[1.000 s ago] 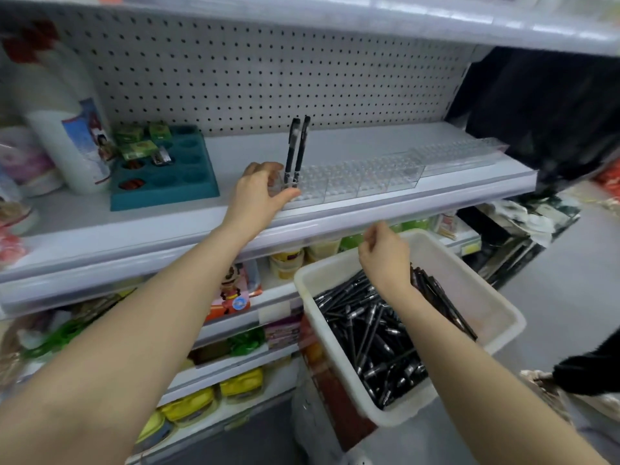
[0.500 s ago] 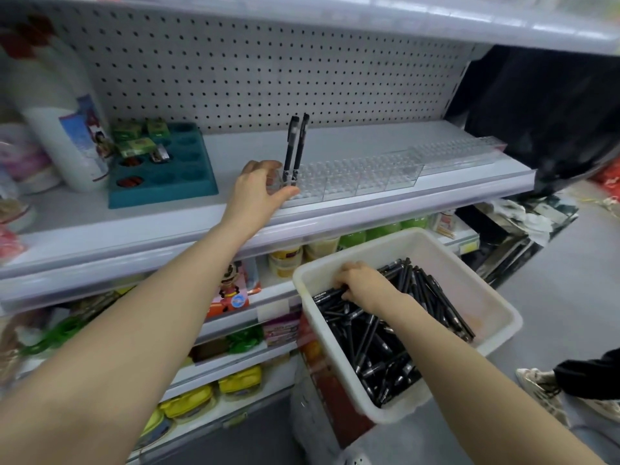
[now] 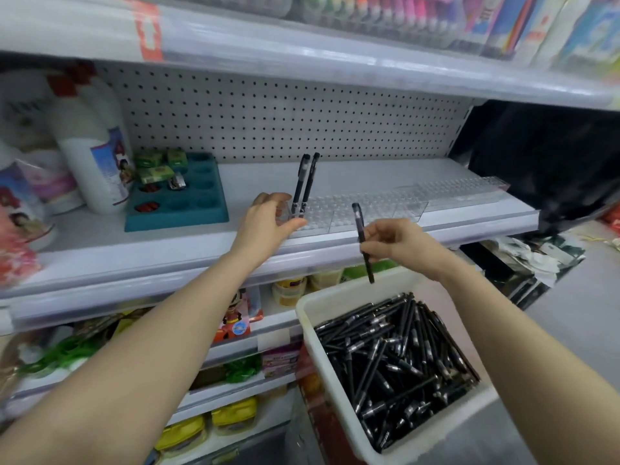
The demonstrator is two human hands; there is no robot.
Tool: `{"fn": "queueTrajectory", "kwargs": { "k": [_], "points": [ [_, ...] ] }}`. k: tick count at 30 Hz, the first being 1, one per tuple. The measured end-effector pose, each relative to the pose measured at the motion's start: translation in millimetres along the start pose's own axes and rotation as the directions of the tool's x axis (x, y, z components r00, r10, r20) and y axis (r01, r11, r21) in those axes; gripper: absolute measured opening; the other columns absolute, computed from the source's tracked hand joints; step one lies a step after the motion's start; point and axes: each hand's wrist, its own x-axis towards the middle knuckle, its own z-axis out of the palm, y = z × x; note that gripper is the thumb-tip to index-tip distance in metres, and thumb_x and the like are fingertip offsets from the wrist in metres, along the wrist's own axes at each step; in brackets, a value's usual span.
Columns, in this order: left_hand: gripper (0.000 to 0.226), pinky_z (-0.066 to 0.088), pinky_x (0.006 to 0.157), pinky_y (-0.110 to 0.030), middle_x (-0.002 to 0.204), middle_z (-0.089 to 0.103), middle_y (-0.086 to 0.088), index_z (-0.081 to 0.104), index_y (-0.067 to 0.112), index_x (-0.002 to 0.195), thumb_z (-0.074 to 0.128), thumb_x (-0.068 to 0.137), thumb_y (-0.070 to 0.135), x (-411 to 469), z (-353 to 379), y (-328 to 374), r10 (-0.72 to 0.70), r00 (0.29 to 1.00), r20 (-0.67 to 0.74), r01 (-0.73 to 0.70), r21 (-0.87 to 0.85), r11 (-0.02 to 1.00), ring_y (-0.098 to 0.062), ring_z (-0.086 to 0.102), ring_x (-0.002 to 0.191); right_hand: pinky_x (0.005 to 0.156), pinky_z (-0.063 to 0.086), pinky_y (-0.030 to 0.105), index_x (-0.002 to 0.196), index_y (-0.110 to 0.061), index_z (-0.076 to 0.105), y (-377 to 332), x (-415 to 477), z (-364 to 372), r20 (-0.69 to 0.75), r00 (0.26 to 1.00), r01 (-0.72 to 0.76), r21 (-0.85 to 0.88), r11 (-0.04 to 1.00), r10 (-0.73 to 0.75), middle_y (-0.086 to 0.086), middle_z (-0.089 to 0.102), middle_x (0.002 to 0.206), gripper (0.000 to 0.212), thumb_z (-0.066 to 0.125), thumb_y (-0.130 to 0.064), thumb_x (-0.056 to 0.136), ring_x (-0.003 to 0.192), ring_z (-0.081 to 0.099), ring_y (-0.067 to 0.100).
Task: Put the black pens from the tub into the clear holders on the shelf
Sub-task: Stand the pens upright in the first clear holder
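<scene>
Clear glossy plastic holders (image 3: 365, 213), matt white plastic tub (image 3: 339, 370)

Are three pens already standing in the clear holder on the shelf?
No, only two black pens stand in the clear holder; a third pen is pinched in the right hand.

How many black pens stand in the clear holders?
2. A first pen and a second pen stand side by side at the left end of the clear holder, gripped by the left hand. The right hand holds a third pen, unplaced.

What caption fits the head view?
Right hand holds a black pen above the tub; left hand grips the clear holder with two pens.
</scene>
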Motion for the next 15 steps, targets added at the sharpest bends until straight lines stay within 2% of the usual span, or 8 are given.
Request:
{"fn": "queueTrajectory", "kwargs": {
  "k": [3, 8, 12, 15],
  "points": [
    [0.058, 0.046, 0.091, -0.028, 0.122, 0.054, -0.004, 0.054, 0.019, 0.133, 0.071, 0.085, 0.046, 0.4, -0.4, -0.4, -0.006, 1.000, 0.008, 0.006, -0.008, 1.000, -0.019, 0.057, 0.106, 0.076, 0.058, 0.025, 0.094, 0.001, 0.064, -32.3, 16.9, -3.5, -0.187, 0.979, 0.099, 0.128, 0.987, -0.074, 0.015, 0.069, 0.084, 0.010, 0.064, -0.009, 0.093, 0.071, 0.069, 0.016],
    [0.058, 0.048, 0.092, -0.029, 0.122, 0.055, -0.003, 0.054, 0.020, 0.132, 0.072, 0.084, 0.047, 0.7, -0.7, -0.6, -0.012, 1.000, 0.014, 0.012, -0.018, 1.000, -0.019, 0.057, 0.108, 0.080, 0.060, 0.044, 0.087, -0.009, 0.064, -55.3, 51.6, 5.5, -0.467, 0.878, 0.201, 0.151, 0.968, -0.109, 0.010, 0.073, 0.077, 0.013, 0.063, -0.020, 0.093, 0.069, 0.073, 0.020],
    [0.058, 0.050, 0.094, -0.032, 0.122, 0.055, -0.003, 0.054, 0.021, 0.132, 0.072, 0.084, 0.047, 0.3, -0.9, 0.0, -0.021, 1.000, 0.015, 0.021, -0.020, 1.000, -0.019, 0.057, 0.108, 0.080, 0.059, 0.040, 0.093, -0.012, 0.063, -67.7, 70.1, 18.7, -0.531, 0.834, 0.208, 0.051, 0.977, -0.149, 0.005, 0.073, 0.076, 0.012, 0.059, -0.023, 0.095, 0.067, 0.072, 0.010],
    [0.058, 0.051, 0.095, -0.034, 0.123, 0.054, -0.003, 0.054, 0.020, 0.132, 0.072, 0.083, 0.047, 0.2, -1.4, 0.0, -0.020, 1.000, 0.013, 0.020, -0.028, 0.999, -0.020, 0.058, 0.108, 0.079, 0.058, 0.034, 0.094, -0.016, 0.062, -70.1, 78.5, 29.5, -0.512, 0.839, 0.182, -0.054, 0.982, -0.183, 0.000, 0.073, 0.076, 0.009, 0.058, -0.024, 0.096, 0.067, 0.070, 0.002]
  ]
}}
